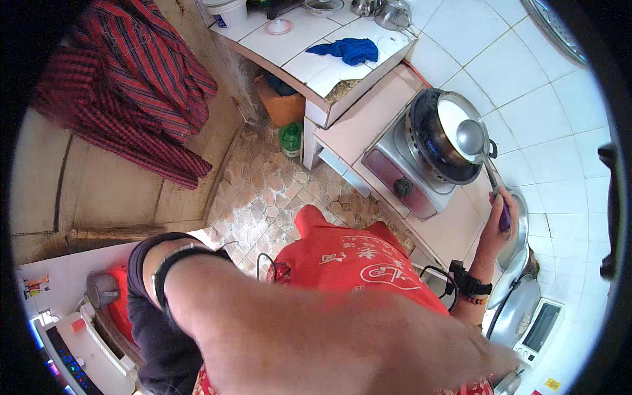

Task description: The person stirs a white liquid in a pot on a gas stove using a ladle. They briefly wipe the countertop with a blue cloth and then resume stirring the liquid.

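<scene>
My right hand [502, 217] grips the purple handle of a metal ladle [470, 137]. The ladle's bowl rests over a metal pot [489, 118] with white contents that look liquid. That pot sits on a black ring stand on a silver gas stove [419, 197], where a small blue flame shows. Close to the camera, my left forearm sweeps across the view from the left. My left hand [444, 353] is large and blurred at the lower right, near my right wrist, and its fingers are unclear. I wear a red apron [365, 261] with printed writing.
A blue cloth [348, 51], a pink lid [279, 26] and a white bucket [228, 12] are on the raised tiled counter. A wok lid [518, 311] and a small oven [540, 331] stand at right. Striped garments [143, 84] hang at left; a green bottle [290, 139] stands on the floor.
</scene>
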`<state>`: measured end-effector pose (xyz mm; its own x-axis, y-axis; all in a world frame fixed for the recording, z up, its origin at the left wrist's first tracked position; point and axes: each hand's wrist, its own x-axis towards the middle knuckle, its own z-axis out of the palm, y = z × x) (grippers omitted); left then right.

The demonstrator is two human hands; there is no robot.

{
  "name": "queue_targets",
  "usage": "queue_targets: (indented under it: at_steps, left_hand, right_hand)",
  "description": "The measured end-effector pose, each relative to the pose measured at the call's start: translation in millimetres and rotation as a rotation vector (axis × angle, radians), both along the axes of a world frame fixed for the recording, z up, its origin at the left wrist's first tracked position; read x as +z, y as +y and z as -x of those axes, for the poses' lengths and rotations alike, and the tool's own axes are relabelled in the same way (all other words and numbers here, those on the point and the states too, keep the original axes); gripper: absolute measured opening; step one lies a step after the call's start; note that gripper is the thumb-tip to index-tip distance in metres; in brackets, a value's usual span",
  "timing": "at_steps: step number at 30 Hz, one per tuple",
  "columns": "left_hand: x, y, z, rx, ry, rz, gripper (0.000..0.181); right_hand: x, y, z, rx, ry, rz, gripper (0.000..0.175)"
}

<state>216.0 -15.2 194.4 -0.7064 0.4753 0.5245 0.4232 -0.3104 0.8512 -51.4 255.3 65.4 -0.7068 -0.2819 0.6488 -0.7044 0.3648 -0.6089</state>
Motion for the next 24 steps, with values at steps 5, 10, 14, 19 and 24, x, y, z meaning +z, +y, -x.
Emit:
queue_targets:
  at_steps: [5, 10, 14, 19, 24]
  left_hand:
    - [-44.4, -46.4, -9.5, 0.295, -0.385, 0.23, 0.058]
    - [-159.0, -74.1, -22.3, 0.714, -0.706, 0.135, 0.043]
    - [-268.6, -92.7, -64.5, 0.94, -0.996, 0.03, 0.043]
    - [-374.6, -104.0, -139.2, 1.059, -1.322, 0.102, 0.039]
    - [-440.8, -100.0, -197.6, 1.028, -1.516, 0.015, 0.037]
  right_hand:
    - [-0.1, 5.9, 1.7, -0.018, 0.008, -0.034, 0.014]
    - [-6.5, 9.5, 8.3, -0.045, -0.015, 0.003, 0.013]
    - [-7.8, 16.7, 13.5, -0.09, 0.002, 0.051, 0.012]
    - [-6.0, 16.4, 10.7, -0.155, 0.01, 0.04, 0.011]
    - [-6.2, 15.4, 10.3, -0.152, -0.016, 0.085, 0.014]
